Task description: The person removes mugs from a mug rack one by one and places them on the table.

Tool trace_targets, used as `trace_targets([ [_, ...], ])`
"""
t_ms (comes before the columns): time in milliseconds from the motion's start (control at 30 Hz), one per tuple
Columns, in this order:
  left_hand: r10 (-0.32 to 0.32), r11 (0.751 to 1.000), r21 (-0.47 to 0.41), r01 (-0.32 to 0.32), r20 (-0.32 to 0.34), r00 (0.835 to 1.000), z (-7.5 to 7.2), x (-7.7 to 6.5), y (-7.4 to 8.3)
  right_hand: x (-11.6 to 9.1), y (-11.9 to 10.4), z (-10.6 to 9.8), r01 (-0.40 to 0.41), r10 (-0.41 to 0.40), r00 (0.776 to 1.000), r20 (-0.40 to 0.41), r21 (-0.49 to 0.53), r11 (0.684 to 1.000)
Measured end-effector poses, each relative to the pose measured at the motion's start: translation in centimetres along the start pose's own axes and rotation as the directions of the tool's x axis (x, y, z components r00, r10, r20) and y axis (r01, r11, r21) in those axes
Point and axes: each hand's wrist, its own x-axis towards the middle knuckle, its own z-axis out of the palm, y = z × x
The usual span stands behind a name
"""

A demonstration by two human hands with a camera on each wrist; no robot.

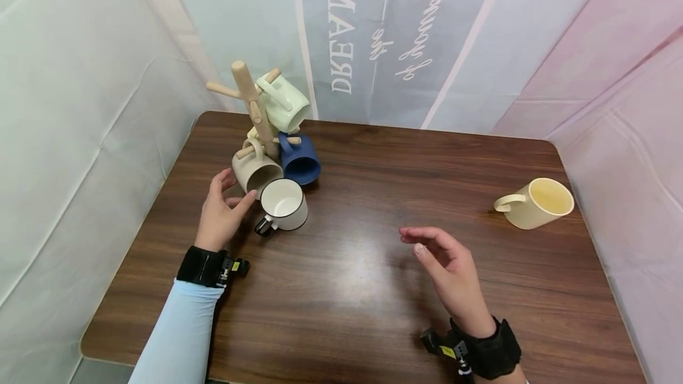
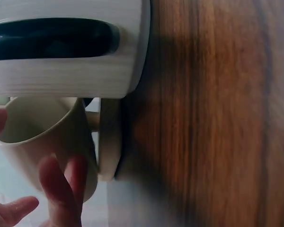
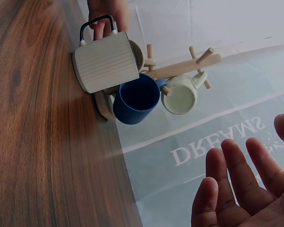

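Note:
My left hand (image 1: pixel 220 215) is beside a beige mug (image 1: pixel 246 172) that hangs by its handle on a low peg of the wooden mug rack (image 1: pixel 259 120). Thumb and fingers are spread about the mug; whether they touch it is hard to tell. Close in front, a white enamel mug (image 1: pixel 290 213) with a black rim and black handle stands upright on the table. A blue mug (image 1: pixel 301 162) and a pale green mug (image 1: pixel 285 105) also hang on the rack. Over the table's right half, my right hand (image 1: pixel 450 271) is held with fingers loosely bent and nothing in it.
A pale yellow mug (image 1: pixel 525 209) stands at the right of the brown wooden table (image 1: pixel 363 313), its handle toward the left. Printed cloth (image 1: pixel 405 99) hangs behind the table's far edge, and pale cloth walls (image 1: pixel 85 105) close in both sides.

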Motion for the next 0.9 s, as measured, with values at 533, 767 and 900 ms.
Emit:
trace_targets([
  [533,-0.079,0.908,-0.405,0.109,0.091,0.993,1.2,2.3,-0.9,-0.1,0.1,0.2,-0.009,0.009,1.000,-0.029,-0.007,1.000],
  [767,-0.124,0.860,-0.495,0.126,0.036,0.992,1.7,1.8,-0.5,-0.1,0.2,0.3,-0.022,0.022,0.999,-0.038,-0.006,1.000],
  [900,-0.130,0.835,-0.539,0.111,0.002,0.991,1.9,1.4,-0.3,-0.3,0.3,0.2,-0.017,0.017,0.999,-0.040,-0.008,1.000],
])
